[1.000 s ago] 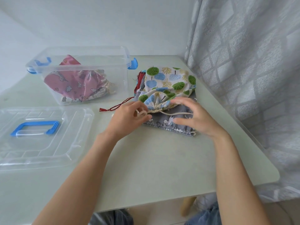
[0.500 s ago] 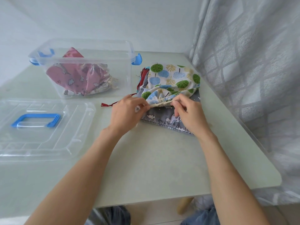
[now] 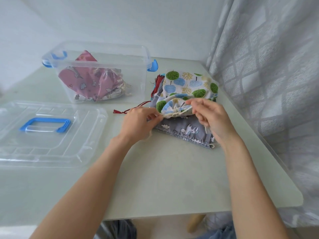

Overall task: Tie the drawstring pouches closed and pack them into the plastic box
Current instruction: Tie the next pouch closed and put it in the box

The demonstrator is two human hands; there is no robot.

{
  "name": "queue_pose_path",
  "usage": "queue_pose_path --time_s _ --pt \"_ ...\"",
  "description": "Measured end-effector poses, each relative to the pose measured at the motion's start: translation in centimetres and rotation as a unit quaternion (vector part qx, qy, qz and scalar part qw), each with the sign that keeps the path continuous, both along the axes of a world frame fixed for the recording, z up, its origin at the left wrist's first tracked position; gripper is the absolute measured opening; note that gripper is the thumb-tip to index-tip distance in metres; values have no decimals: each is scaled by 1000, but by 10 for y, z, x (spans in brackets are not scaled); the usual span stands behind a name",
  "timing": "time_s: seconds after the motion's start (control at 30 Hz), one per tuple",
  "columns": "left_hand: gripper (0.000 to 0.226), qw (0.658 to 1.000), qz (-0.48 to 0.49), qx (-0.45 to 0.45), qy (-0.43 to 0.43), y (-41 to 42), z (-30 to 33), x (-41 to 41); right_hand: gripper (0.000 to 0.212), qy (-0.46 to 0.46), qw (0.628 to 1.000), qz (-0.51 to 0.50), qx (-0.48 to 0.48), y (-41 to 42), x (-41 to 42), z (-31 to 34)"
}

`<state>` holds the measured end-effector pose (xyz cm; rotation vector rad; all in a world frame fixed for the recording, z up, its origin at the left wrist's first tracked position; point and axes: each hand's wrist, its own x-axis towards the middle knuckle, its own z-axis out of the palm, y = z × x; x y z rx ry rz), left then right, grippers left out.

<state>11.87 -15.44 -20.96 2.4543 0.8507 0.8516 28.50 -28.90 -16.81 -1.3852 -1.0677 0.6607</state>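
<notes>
Head view. A tree-print pouch (image 3: 188, 87) is shown lying on top of a stack of pouches on the table (image 3: 172, 178), just right of the box (image 3: 103, 66). The pouch mouth is gathered, and its cream cord (image 3: 174, 114) is stretched between the two hands. One cord end is pinched by the curled fingers of the left hand (image 3: 138, 121); the other is pinched between thumb and fingertips of the right hand (image 3: 210, 118). A grey pouch (image 3: 183, 130) lies beneath, and a red cord (image 3: 131, 109) trails from the stack. Pink pouches (image 3: 86, 81) are already packed in the box; the lid (image 3: 51, 131) lies apart at left. The step in hand is judged to be tying. The next move calls for the ends to be crossed and pulled into a knot.
</notes>
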Motion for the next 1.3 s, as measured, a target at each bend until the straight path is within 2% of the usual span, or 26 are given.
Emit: queue_pose_path --time_s 0.07,0.13,0.2,0.27,0.4,0.47,0.53,0.63,0.7,0.8,1.0,1.17,1.3 --pt "15 1000 -20 -12 9 0 0 0 21 101 993 54 35 13 -2 5" --pt "14 997 -54 -43 28 -1 3 -2 18 134 987 72 42 26 -1 8" --pt "12 991 -93 -92 25 -4 12 -6 16 103 993 58 12 36 0 9" --pt "17 978 -133 -160 -23 -6 21 -11 17 43 998 38 -25 42 0 5" --pt "23 915 -217 -303 -154 -7 35 -19 25 -19 998 18 -58 43 -4 -4" --pt "16 888 -248 -332 -201 -7 38 -19 27 -47 996 22 -74 41 -6 -4" --pt "17 875 -267 -341 -218 -8 39 -17 23 -61 995 35 -76 38 -7 -4" --pt "36 892 -278 -301 -191 -8 35 -12 12 -98 990 49 -88 35 -6 -10" --pt "43 915 -269 -256 -157 -6 33 -8 16 -94 990 36 -100 36 -5 -15" --pt "50 945 -255 -167 -117 -1 33 -2 4 -87 991 39 -97 38 -5 -18" --pt "53 978 -205 -48 -4 6 33 18 15 -75 994 20 -74 35 -10 -20" --pt "52 977 -210 -17 -11 9 28 30 6 -27 996 50 -76 28 -11 -12" --pt "39 983 -177 -3 -51 4 26 26 20 -15 998 -18 -63 32 -11 -15"
